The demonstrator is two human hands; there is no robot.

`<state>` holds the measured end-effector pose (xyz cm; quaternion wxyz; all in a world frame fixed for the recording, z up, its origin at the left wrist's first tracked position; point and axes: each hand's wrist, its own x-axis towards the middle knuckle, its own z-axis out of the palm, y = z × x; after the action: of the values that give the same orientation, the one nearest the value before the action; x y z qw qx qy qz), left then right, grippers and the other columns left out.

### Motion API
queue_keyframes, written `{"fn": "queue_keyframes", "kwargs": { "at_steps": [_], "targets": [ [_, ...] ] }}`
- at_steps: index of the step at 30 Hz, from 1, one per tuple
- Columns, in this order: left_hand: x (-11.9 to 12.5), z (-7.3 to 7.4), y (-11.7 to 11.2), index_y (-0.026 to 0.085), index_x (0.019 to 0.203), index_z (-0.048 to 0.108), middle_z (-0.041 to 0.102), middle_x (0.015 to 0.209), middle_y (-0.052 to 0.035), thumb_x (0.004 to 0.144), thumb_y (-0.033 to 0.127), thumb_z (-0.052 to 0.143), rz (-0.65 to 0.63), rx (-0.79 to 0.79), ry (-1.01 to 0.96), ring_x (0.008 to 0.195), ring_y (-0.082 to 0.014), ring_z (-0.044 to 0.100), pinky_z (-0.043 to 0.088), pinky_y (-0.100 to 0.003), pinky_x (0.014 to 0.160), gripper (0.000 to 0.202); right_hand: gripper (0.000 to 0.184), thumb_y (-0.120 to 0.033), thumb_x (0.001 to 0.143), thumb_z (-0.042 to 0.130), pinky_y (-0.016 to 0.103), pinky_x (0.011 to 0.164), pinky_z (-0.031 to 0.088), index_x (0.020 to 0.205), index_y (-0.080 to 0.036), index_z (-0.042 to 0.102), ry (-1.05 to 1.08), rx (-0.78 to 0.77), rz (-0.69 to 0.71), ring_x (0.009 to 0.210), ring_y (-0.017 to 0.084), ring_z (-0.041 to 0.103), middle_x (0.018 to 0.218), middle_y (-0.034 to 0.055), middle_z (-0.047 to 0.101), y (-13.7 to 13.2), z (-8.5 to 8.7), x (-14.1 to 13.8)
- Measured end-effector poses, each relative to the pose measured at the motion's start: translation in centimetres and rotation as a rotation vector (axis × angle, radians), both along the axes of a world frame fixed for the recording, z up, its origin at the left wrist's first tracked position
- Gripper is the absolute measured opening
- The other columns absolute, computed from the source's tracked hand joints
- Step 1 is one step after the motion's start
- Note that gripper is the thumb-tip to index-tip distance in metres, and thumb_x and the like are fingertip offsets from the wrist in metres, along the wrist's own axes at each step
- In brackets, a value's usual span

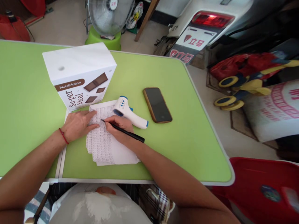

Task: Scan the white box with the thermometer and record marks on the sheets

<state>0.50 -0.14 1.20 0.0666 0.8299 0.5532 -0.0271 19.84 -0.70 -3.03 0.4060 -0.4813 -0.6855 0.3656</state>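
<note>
My right hand [119, 125] is closed round a black pen [127, 133] whose tip touches a stack of printed white sheets [104, 146] on the green table [182, 137]. My left hand [78, 125] lies flat, fingers stretched out, pressing the left edge of the sheets; a red string circles its wrist. A white and blue infrared thermometer [128, 111] lies just beyond my right hand, partly on the sheets.
A white NutriMotion box [79, 74] stands behind my left hand. A black phone in a brown case [157, 104] lies to the right of the thermometer. Past the table are a fan [108, 15], a scooter's rear [205, 28], toys and a red seat [261, 189].
</note>
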Motion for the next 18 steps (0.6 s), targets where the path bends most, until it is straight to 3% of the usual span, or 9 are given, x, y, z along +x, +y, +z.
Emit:
{"fn": "queue_keyframes", "kwargs": {
  "at_steps": [18],
  "targets": [
    [0.00,0.01,0.03,0.020,0.132,0.056,0.070,0.104,-0.0103,0.093,0.054,0.056,-0.009,0.003,-0.004,0.092,-0.0300,0.068,0.049,-0.036,0.065,0.052,0.011,-0.023,0.076,0.058,0.027,0.057,0.051,0.076,-0.022,0.069,0.019,-0.006,0.017,0.059,0.013,0.063,0.069,-0.0007,0.071,0.07,-0.12,0.03]
  ]
}}
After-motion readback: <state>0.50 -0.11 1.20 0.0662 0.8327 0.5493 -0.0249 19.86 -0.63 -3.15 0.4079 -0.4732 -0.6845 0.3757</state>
